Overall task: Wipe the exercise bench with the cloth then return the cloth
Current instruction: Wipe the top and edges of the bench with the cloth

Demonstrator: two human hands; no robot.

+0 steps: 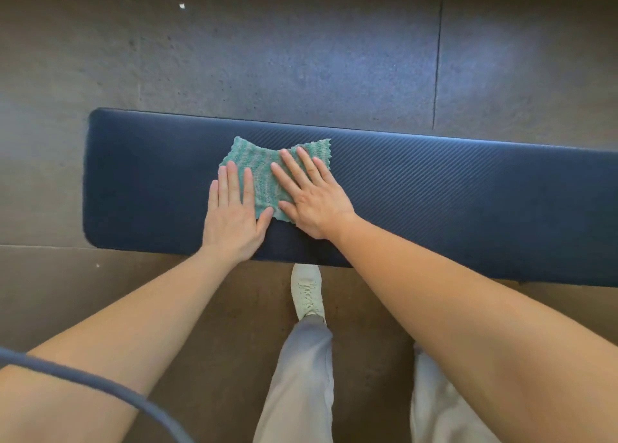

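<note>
A dark blue padded exercise bench [451,195] runs left to right across the view. A green knitted cloth [259,166] lies spread on its top, left of the middle. My left hand [232,213] rests flat on the cloth's left part, fingers straight and slightly apart. My right hand [309,198] presses flat on the cloth's right part, fingers spread and pointing up-left. Both palms cover the cloth's near edge. Neither hand has the cloth gripped; both lie open on it.
Grey rubber floor tiles [284,58] lie beyond the bench, with a seam at the right. My leg in grey trousers and a pale shoe [307,292] stand just under the bench's near edge. A dark cable [100,385] crosses the lower left corner.
</note>
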